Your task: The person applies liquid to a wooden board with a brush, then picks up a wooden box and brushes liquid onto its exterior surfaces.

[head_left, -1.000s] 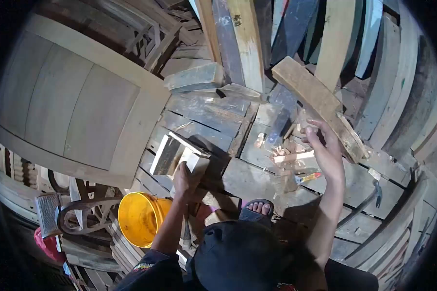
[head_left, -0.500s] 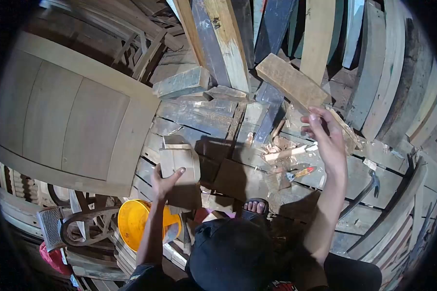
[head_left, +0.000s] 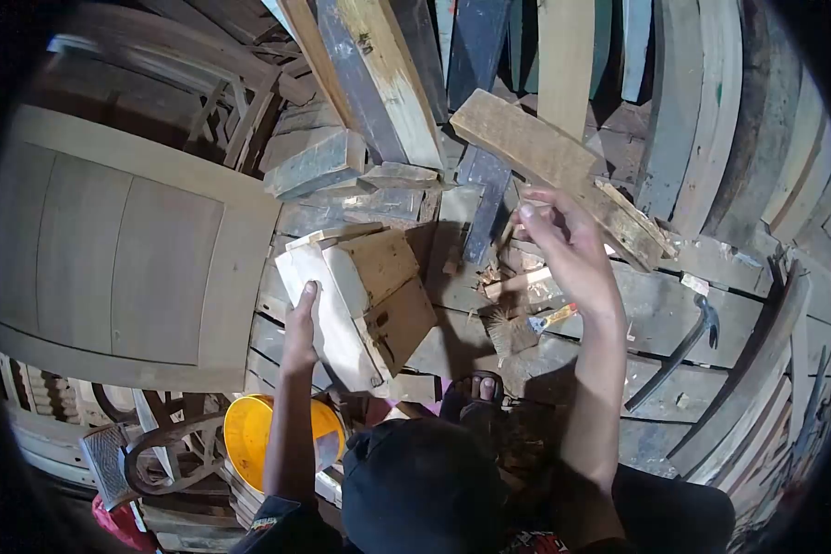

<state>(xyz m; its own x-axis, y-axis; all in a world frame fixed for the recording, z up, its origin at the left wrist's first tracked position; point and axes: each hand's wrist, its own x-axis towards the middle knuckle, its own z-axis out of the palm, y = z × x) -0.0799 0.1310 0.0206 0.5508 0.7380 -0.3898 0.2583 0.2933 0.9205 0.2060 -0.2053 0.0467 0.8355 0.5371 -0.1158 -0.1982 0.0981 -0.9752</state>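
Observation:
My left hand grips a small wooden box by its pale side, thumb flat against that face and the other fingers hidden. The box is tilted, its rougher brown side turned to the right. My right hand is raised with bent, parted fingers and holds nothing visible. It overlaps a thick wooden block in this view. Below it, wood chips and a paintbrush with an orange handle lie on the plank floor.
A hammer lies on the right. A panelled wooden door lies at left, above a yellow bucket. Long boards line the far side, with a short grey block before them. A sandalled foot is near the box.
My left hand has turned the box, bringing its broad brown side into view. My right hand has moved left, and its fingers are more curled. The camera view has shifted slightly.

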